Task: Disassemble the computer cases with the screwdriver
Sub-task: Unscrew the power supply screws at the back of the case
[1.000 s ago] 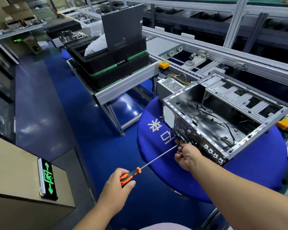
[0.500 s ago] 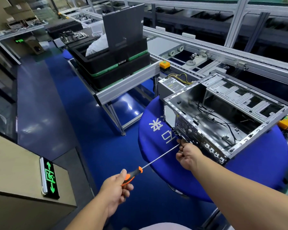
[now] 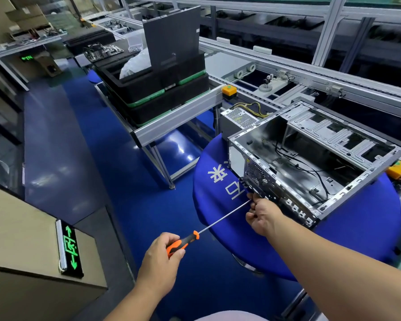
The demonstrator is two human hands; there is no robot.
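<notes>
An open metal computer case (image 3: 310, 158) lies on its side on a round blue-covered table (image 3: 357, 232), its inside showing black cables. A long screwdriver (image 3: 222, 220) with an orange-and-black handle reaches from lower left up to the case's rear panel. My left hand (image 3: 160, 262) grips the handle. My right hand (image 3: 262, 216) pinches the shaft's tip end against the rear panel near the fan grille. The tip and any screw are hidden by my fingers.
A grey power supply (image 3: 240, 119) with yellow wires sits behind the case. Stacked black trays (image 3: 160, 96) rest on an aluminium stand to the left. A conveyor line (image 3: 310, 72) runs along the back. A lit green exit sign (image 3: 70, 249) lies on a beige box at lower left.
My left hand has shifted its hold round the screwdriver handle, as in turning it. The right hand and the case stay in place.
</notes>
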